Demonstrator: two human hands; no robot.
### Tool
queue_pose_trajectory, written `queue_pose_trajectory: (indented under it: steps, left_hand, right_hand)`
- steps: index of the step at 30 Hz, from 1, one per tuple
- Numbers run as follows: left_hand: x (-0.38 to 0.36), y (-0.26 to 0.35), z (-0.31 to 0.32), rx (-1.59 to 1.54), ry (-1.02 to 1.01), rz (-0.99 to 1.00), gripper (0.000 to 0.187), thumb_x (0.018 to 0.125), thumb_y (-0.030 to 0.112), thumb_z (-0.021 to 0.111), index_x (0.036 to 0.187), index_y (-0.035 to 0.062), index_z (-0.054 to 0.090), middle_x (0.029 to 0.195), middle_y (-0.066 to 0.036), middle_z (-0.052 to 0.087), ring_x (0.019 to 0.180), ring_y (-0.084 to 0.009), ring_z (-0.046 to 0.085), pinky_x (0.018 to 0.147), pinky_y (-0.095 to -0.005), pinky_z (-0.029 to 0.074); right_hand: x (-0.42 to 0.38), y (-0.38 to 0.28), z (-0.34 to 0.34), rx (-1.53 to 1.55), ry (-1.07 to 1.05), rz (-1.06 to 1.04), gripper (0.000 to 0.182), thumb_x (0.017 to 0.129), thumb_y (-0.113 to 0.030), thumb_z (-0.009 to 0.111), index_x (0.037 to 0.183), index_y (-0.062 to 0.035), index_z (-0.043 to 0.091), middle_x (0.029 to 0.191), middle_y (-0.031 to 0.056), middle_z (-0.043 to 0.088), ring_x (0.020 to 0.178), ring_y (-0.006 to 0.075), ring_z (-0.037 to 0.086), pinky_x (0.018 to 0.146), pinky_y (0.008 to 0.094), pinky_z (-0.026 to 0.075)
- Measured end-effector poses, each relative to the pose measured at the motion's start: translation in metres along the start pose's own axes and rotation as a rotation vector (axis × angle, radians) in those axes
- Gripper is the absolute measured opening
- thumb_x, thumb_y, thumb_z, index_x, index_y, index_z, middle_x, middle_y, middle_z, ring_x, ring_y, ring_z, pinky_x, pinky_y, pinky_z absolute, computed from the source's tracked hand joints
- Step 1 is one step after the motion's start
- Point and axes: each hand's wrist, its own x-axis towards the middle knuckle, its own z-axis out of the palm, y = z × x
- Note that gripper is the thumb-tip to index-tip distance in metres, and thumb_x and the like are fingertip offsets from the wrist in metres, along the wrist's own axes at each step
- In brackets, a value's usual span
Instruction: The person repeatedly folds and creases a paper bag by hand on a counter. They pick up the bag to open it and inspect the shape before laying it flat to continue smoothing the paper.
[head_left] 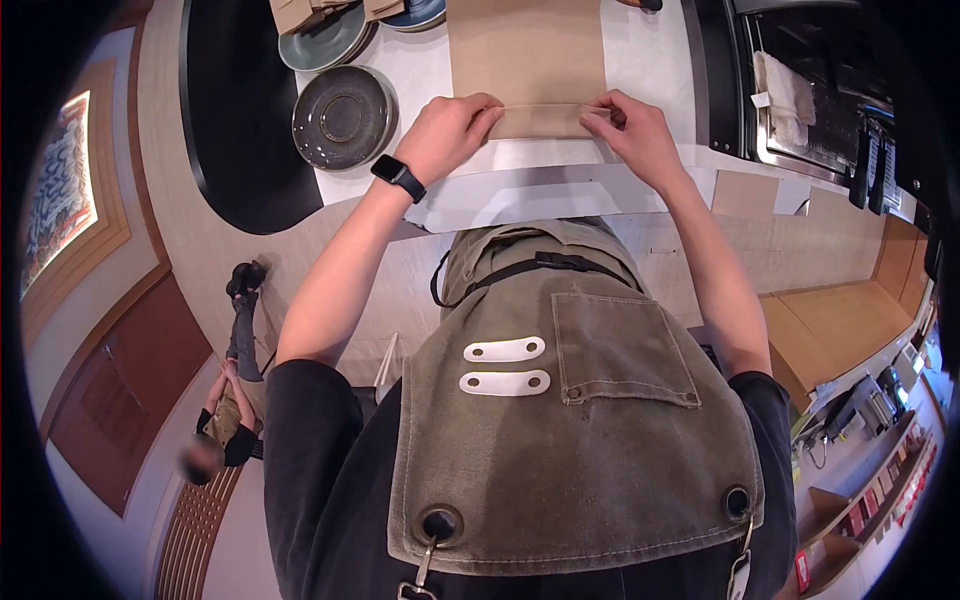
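A long sheet of brown paper lies on the white-topped counter, its near end turned up into a narrow folded strip. My left hand pinches the left end of that fold between thumb and fingers; a dark watch is on this wrist. At the other end, my right hand grips the right corner, fingers curled and thumb against the paper. Left of my left hand sits a dark speckled plate, with green-grey plates behind it.
Folded brown paper pieces lie on the plates at the back left. A black oven-like appliance with a towel stands at the right. A person sits at the far left. A white counter edge runs before my apron.
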Motion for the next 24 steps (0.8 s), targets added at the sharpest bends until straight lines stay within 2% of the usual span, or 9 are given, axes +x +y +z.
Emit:
queue_pose_trajectory:
  steps: [2, 5, 17, 24]
  left_hand:
    - [0.000, -0.003, 0.004, 0.020, 0.048, 0.030, 0.028, 0.105, 0.028, 0.068, 0.111, 0.0033, 0.079, 0.092, -0.019, 0.079, 0.083, -0.0383, 0.076, 0.077, -0.0433, 0.059]
    - [-0.001, -0.005, 0.007, 0.006, 0.087, 0.017, 0.027, 0.104, 0.028, 0.069, 0.108, 0.0039, 0.080, 0.091, -0.018, 0.079, 0.082, -0.0378, 0.076, 0.077, -0.0436, 0.059]
    - [0.005, -0.009, 0.010, 0.016, 0.073, -0.059, 0.028, 0.102, 0.031, 0.073, 0.105, 0.0044, 0.079, 0.089, -0.017, 0.079, 0.085, -0.0353, 0.078, 0.077, -0.0418, 0.060]
    - [0.006, -0.008, 0.010, 0.037, 0.069, -0.077, 0.028, 0.101, 0.032, 0.073, 0.104, 0.0043, 0.079, 0.086, -0.017, 0.079, 0.081, -0.0356, 0.078, 0.075, -0.0418, 0.060]
  right_hand:
    - [0.001, 0.000, -0.001, -0.044, 0.002, 0.059, 0.040, 0.095, -0.034, 0.080, 0.115, 0.0002, 0.076, 0.094, 0.0143, 0.078, 0.080, 0.0231, 0.070, 0.079, 0.0370, 0.058]
    - [0.000, 0.003, 0.003, 0.018, 0.042, 0.043, 0.041, 0.094, -0.034, 0.081, 0.115, 0.0007, 0.076, 0.090, 0.0132, 0.076, 0.076, 0.0222, 0.067, 0.078, 0.0359, 0.057]
    - [-0.010, -0.014, 0.000, -0.048, 0.106, 0.087, 0.033, 0.101, -0.031, 0.075, 0.109, 0.0005, 0.077, 0.093, 0.0172, 0.080, 0.084, 0.0269, 0.076, 0.080, 0.0379, 0.058]
    - [-0.007, -0.005, 0.006, -0.029, 0.133, 0.100, 0.036, 0.100, -0.033, 0.076, 0.107, 0.0014, 0.078, 0.091, 0.0152, 0.080, 0.082, 0.0253, 0.075, 0.080, 0.0371, 0.059]
